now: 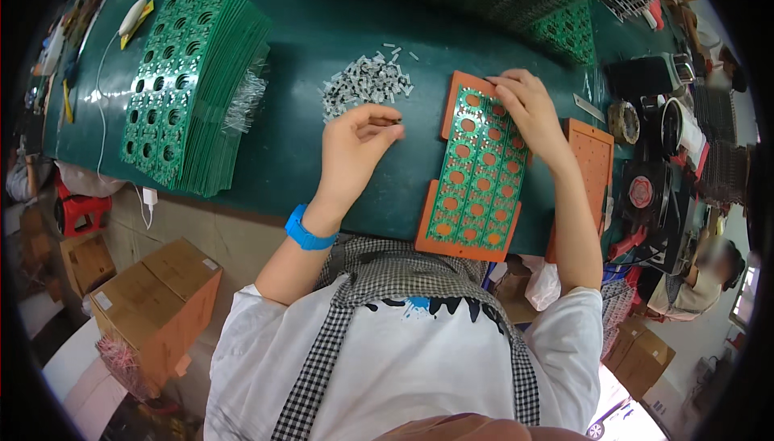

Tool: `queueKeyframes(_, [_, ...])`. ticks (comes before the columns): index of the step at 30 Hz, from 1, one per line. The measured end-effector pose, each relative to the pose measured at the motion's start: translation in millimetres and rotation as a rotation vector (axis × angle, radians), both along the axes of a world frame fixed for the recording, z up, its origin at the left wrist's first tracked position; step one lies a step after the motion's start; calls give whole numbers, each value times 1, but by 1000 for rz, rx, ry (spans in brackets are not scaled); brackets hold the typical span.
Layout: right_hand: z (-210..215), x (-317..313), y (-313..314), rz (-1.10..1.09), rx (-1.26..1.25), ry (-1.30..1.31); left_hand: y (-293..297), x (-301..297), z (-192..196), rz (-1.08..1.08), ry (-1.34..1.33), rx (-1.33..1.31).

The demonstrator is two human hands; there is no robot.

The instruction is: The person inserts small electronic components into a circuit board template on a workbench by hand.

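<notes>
While the left hand (352, 149) pinched a tiny grey part (393, 121) with its fingers, the right hand (528, 106) pressed fingertips on the green board (476, 175) on the desk (322, 38). The part looked light and easy to drop.

Green holed board (477, 171) flat on orange tray (463, 246)

White tee, checked apron straps (322, 344), blue wristband (306, 231).
</notes>
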State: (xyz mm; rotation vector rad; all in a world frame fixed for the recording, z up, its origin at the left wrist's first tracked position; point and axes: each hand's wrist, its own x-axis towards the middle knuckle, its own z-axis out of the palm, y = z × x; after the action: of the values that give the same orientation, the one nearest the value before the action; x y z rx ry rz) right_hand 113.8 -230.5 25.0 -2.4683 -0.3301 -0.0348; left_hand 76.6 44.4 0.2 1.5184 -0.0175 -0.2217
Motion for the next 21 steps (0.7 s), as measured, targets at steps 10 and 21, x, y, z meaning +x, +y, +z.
queueKeyframes(10, [19, -40, 56, 28, 327, 76, -22, -5, 5, -179, 231, -431])
queueKeyframes(21, [17, -40, 68, 57, 301, 177, -22, -5, -1, -234, 267, -382])
